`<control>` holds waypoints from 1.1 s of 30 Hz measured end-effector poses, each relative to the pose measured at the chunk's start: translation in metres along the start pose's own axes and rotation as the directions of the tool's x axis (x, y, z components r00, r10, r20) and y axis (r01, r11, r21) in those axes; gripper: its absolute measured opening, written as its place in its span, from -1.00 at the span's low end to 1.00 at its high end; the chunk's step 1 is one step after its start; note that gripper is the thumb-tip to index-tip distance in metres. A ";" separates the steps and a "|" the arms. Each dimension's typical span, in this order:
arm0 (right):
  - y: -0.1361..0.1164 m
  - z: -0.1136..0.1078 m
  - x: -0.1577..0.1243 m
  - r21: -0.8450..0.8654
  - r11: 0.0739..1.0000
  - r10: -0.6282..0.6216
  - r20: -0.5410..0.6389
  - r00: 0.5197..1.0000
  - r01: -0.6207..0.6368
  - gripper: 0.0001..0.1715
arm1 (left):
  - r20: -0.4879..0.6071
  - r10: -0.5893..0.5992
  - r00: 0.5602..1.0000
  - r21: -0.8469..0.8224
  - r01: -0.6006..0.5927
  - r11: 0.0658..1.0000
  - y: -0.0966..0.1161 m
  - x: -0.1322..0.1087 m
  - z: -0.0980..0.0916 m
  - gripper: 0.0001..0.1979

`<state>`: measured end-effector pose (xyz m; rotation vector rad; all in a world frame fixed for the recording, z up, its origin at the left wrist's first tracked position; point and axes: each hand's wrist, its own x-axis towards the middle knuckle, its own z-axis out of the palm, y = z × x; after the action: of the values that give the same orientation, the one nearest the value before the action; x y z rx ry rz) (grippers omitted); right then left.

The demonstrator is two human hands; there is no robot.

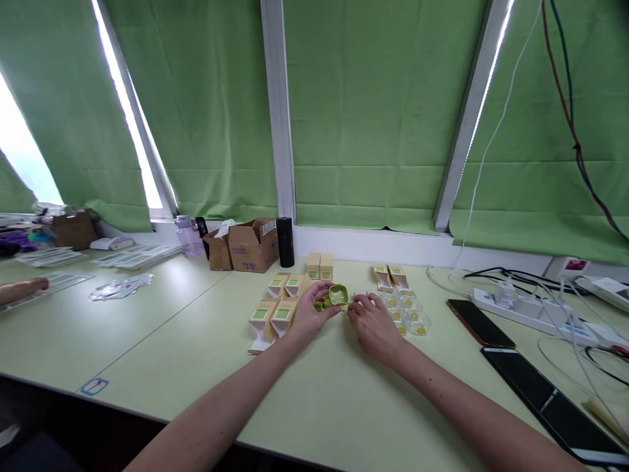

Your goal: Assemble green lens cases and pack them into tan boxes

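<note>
In my left hand (314,308) is a small green square container (339,294), held with its hollow side towards me. More green pieces show under those fingers. My right hand (372,321) is just to the right, its fingers bent down close to the tabletop. Whatever lies under its fingertips is hidden. A clear plastic tray (405,313) with yellow round spots in its cups lies beside the right hand. Several small cardboard boxes (272,318) with green labels stand left of my left hand, some with flaps open.
Two closed small boxes (320,267) and two open ones (392,276) stand further back. Cardboard cartons (253,246) and a black bottle (285,242) are behind. Phones (481,323), a tablet (553,400) and a cabled power strip (533,314) lie right. Another person's hand (24,290) is far left.
</note>
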<state>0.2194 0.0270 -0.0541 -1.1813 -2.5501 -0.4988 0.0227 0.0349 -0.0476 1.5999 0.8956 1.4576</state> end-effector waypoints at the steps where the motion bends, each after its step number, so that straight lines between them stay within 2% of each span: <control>1: 0.000 -0.002 -0.004 0.016 1.000 -0.002 -0.040 0.999 0.003 -0.70 | -0.011 0.004 1.000 0.006 -0.004 1.000 0.000 0.000 0.000 -0.47; 4: -0.003 -0.004 -0.016 0.090 0.996 0.021 -0.177 0.984 -0.005 -0.77 | -0.015 0.009 1.000 0.020 -0.009 1.000 -0.001 0.001 0.000 -0.47; 8: -0.009 -0.005 -0.032 0.211 0.978 0.077 -0.326 0.942 -0.007 -0.72 | 0.013 0.012 1.000 0.031 -0.012 0.999 -0.001 -0.002 0.002 -0.47; 12: -0.012 -0.012 -0.039 0.398 0.917 0.145 -0.379 0.914 0.020 -0.79 | 0.036 0.022 0.999 0.065 -0.025 0.998 -0.002 -0.004 0.003 -0.50; 15: -0.009 -0.017 -0.040 0.587 0.810 0.264 -0.374 0.889 0.007 -0.84 | 0.042 0.032 0.999 0.117 -0.037 0.992 -0.003 -0.005 0.004 -0.51; 17: -0.007 -0.018 -0.039 0.728 0.686 0.389 -0.339 0.857 -0.024 -0.86 | 0.047 0.038 0.998 0.148 -0.044 0.988 -0.003 -0.006 0.005 -0.51; 20: -0.003 -0.015 -0.036 0.891 0.450 0.536 -0.217 0.816 -0.059 -0.81 | 0.057 0.046 0.997 0.168 -0.055 0.984 -0.003 -0.008 0.007 -0.50; 25: 0.001 -0.007 -0.031 0.993 0.096 0.611 -0.008 0.792 -0.065 -0.62 | 0.089 0.065 0.994 0.220 -0.083 0.972 -0.003 -0.011 0.010 -0.50; 27: 0.001 -0.006 -0.029 0.998 0.005 0.624 0.049 0.780 -0.067 -0.53 | 0.103 0.088 0.991 0.240 -0.110 0.965 -0.003 -0.012 0.011 -0.52; 33: 0.003 -0.006 -0.028 0.983 -0.144 0.645 0.183 0.742 -0.117 -0.38 | 0.124 0.107 0.987 0.280 -0.138 0.950 -0.002 -0.015 0.011 -0.53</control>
<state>0.2400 0.0074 -0.0592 -0.9146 -1.2104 1.0911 0.0326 0.0219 -0.0565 1.9605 0.9962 1.3554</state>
